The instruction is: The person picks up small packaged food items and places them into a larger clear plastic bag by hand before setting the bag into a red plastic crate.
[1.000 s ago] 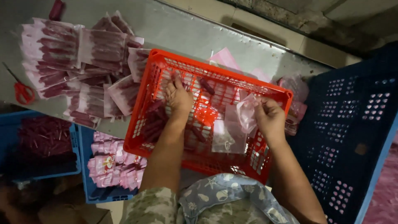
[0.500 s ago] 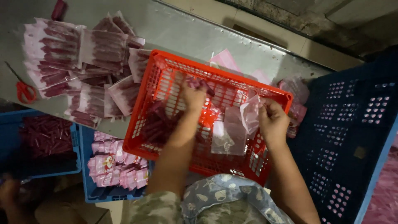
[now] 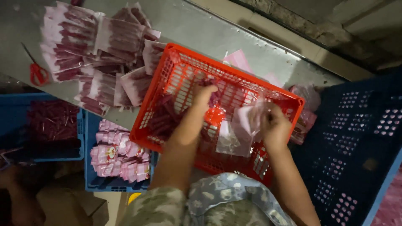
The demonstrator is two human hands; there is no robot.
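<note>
1. Clear pouch point(image 3: 245, 125): held over the red basket point(image 3: 176, 67), mouth towards the left; keep it spread.
2. Right hand point(image 3: 276, 127): fingers pinched shut on the pouch.
3. Left hand point(image 3: 204, 94): closed on dark red sticks point(image 3: 215, 90) inside the basket; bring them over bunched and aligned.
4. Filled packs point(image 3: 83, 42) lie on the grey table point(image 3: 201, 25), beside the basket.
</note>
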